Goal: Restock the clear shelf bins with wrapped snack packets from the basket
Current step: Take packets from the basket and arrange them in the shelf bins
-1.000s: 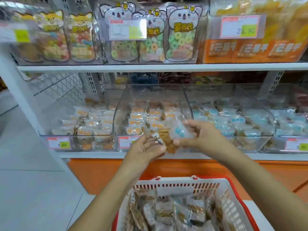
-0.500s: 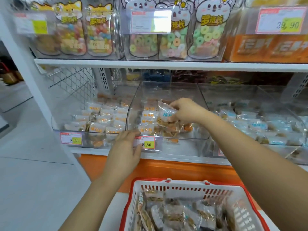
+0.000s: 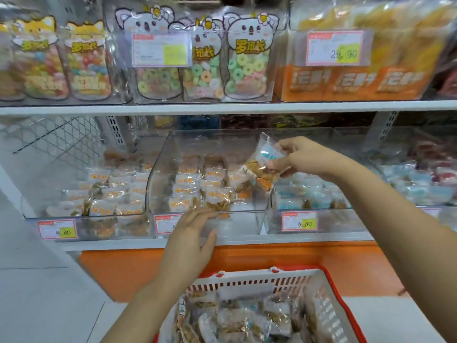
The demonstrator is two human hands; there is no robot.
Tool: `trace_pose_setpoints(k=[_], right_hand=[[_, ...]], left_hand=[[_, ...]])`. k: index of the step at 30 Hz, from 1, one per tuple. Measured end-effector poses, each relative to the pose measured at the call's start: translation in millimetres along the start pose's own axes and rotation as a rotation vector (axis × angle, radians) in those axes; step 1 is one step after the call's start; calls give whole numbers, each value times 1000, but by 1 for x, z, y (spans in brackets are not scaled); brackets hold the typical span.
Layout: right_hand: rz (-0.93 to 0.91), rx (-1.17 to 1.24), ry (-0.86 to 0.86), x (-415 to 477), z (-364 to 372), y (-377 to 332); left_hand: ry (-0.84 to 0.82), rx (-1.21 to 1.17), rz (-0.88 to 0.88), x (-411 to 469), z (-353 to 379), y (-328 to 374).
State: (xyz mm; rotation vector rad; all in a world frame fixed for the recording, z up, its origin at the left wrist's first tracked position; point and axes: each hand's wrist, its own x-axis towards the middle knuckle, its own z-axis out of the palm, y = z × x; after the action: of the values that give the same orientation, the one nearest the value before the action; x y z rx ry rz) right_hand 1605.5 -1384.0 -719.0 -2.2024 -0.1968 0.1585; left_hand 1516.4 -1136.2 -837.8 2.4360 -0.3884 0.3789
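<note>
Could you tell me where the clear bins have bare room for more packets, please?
Middle bin: front right corner is bare, between the orange-label packets and its right wall. Left bin and blue-label bin are crowded.

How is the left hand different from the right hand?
The right hand pinches clear wrapped snack packets; the left hand holds nothing. The right hand is higher; the left hand is lower, at the front of the middle clear plastic bin. Both are bare.
</note>
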Motion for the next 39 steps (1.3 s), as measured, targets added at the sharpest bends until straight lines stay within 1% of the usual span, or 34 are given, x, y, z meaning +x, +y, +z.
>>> trace_pose_setpoints(k=[4, 7, 9, 13, 15, 17, 21, 24, 26, 28, 31, 33, 35, 36, 37, 38, 39], right_hand=[[53, 87, 79, -36, -55, 26], [86, 161, 212, -64, -99, 51], [110, 169, 320, -82, -135, 71], [195, 3, 466, -114, -205, 115], [255, -53, 504, -125, -229, 135], [276, -114, 524, -131, -243, 152], [270, -206, 634, -120, -245, 180], [225, -253, 617, -88, -229, 198], [196, -320, 584, -58, -219, 203], [160, -388, 509, -21, -215, 203], [174, -508, 342, 28, -218, 197], [170, -461, 270, 54, -220, 194], [160, -335, 187, 75, -222, 198], [166, -264, 174, 88, -223, 207], [170, -185, 204, 104, -226, 224], [168, -95, 276, 117, -227, 238], [161, -13, 354, 119, -222, 236]], left_hand=[[-67, -23, 27, 20, 25, 46], [-92, -84, 92, 43, 47, 93], [-117, -98, 136, 59, 63, 125], [-159, -83, 195, 87, 97, 176], [-239, -93, 210, 100, 113, 196], [-308, -76, 209, 114, 129, 208], [-424, -39, 172, 136, 155, 215], [-483, -65, 177, 140, 171, 211], [-496, -167, 126, 141, 178, 208], [-488, -267, 71, 143, 181, 204], [-458, -253, 123, 143, 187, 198], [-428, -216, 162, 144, 192, 197], [-411, -219, 150, 146, 196, 195], [-408, -231, 139, 146, 197, 195], [-414, -247, 131, 147, 197, 195], [-423, -264, 123, 147, 197, 195], [-430, -281, 115, 148, 197, 195]])
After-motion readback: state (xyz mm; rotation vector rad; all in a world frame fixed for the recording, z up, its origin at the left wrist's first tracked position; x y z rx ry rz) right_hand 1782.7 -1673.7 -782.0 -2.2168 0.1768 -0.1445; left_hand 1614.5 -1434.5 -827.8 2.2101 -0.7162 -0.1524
